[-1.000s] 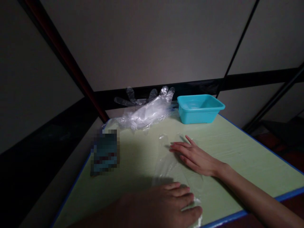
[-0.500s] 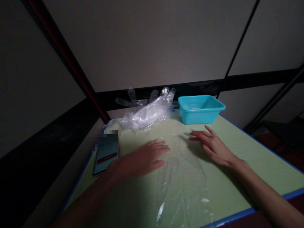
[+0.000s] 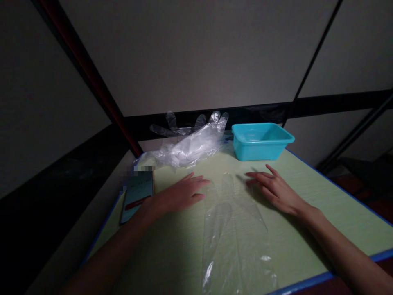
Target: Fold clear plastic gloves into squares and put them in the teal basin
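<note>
A clear plastic disposable glove (image 3: 235,241) lies flat on the pale green table (image 3: 310,209), its fingers pointing away from me and its cuff toward the near edge. My left hand (image 3: 182,193) is just left of the glove's fingers, palm down with fingers spread, holding nothing. On the other side, my right hand (image 3: 276,190) hovers with loosely spread fingers, the fingertips close to the glove's finger ends. Whether those fingertips touch the plastic I cannot tell. Behind them sits a crumpled pile of clear plastic gloves (image 3: 196,145).
A turquoise plastic basin (image 3: 260,149) stands at the back right of the table. At the left edge lies a phone (image 3: 138,190), partly behind my left forearm. Wall panels (image 3: 199,57) rise directly behind the table, which has blue edging.
My left hand has moved left, away from the glove's fingers. My right hand stays nearly where it was, and the glove lies unchanged.
</note>
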Motion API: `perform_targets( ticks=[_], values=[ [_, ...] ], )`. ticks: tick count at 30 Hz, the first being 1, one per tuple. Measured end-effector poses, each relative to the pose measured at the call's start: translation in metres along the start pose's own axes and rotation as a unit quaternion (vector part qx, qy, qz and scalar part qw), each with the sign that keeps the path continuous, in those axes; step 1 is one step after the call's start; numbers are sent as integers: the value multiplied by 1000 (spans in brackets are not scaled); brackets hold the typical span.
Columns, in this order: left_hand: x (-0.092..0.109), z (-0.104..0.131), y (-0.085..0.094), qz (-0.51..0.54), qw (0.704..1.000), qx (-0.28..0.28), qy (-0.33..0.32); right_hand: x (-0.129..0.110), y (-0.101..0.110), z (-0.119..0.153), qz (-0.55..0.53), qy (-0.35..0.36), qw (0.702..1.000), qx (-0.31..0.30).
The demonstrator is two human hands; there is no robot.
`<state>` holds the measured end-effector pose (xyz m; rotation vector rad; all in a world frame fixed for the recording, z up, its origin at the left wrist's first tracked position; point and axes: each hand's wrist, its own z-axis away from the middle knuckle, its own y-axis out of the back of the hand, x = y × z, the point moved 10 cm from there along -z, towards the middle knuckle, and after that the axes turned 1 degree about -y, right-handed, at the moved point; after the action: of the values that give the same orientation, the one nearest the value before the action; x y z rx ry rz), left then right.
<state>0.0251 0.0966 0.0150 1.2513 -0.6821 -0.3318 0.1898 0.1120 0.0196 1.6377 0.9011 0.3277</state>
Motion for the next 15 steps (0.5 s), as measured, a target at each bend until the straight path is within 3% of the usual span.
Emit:
perform_targets(
  ticks=[7, 15],
  values=[
    [-4, 2, 4, -9, 1000, 26, -3, 0, -7, 1, 14, -7, 1000, -4],
    [-7, 3, 10, -16, 1000, 16, 20, -6, 5, 1, -8, 26, 999, 21]
  ],
)
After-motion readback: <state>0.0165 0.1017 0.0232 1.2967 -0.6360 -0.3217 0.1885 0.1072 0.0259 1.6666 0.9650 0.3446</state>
